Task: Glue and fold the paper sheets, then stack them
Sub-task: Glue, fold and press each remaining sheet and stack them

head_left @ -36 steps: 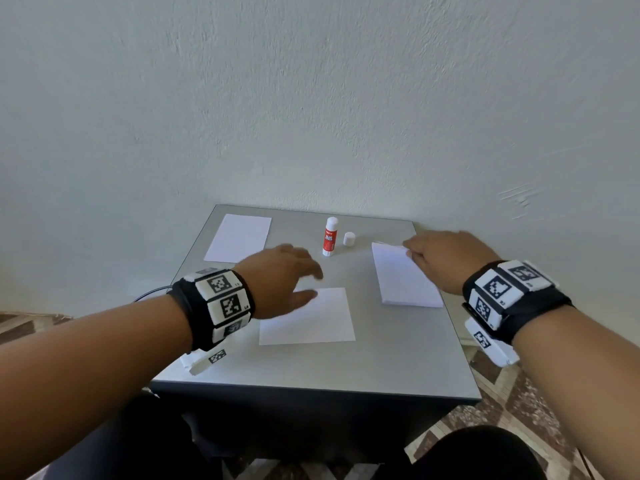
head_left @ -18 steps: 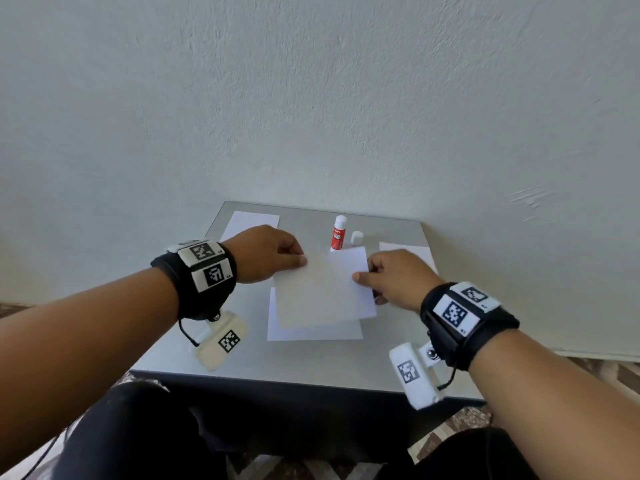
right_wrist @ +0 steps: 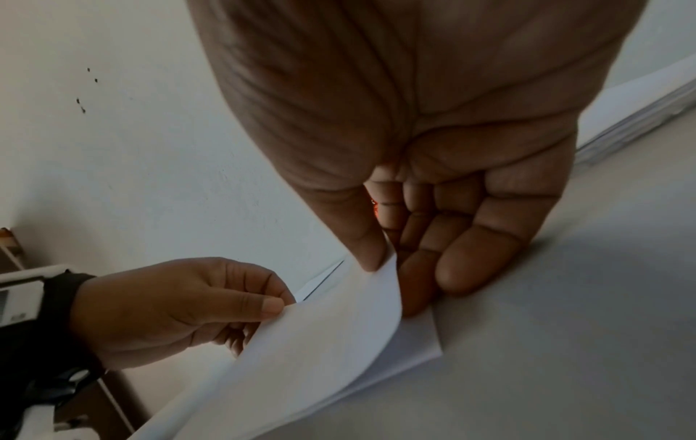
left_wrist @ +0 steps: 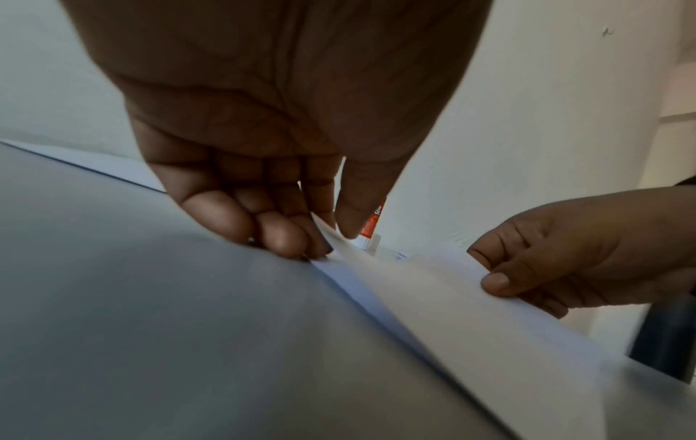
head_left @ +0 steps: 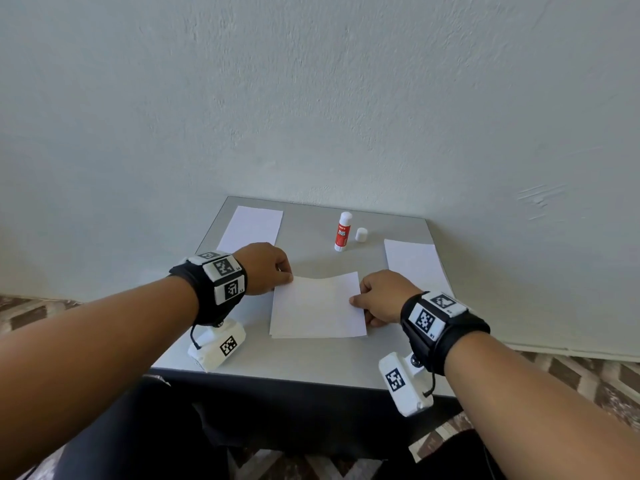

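- The grey surface (head_left: 311, 358) stands against a pale wall (head_left: 311, 98), with a patterned floor on either side of it.
- A white top sheet (head_left: 317, 303) lies near the front middle of the surface, over another sheet whose edge (head_left: 318, 337) shows just below its near side; its far edge is lifted and bowed.
- A stack of paper (head_left: 414, 263) lies at the right side of the surface, behind the right hand; in the right wrist view several layered edges (right_wrist: 640, 119) show.
- A single sheet (head_left: 251, 226) lies flat at the far left corner.
- The left hand (head_left: 265, 268) pinches the top sheet's far left corner between thumb and fingers (left_wrist: 286, 238); this grip is closed on the paper.
- The right hand (head_left: 384, 297) pinches the top sheet's right edge, thumb (right_wrist: 367, 247) on top and fingers underneath; this grip also grasps the paper.
- A glue stick (head_left: 342, 232) with a red label stands upright and uncapped near the far middle.
- Its white cap (head_left: 361, 234) stands just beside it on the right, apart.
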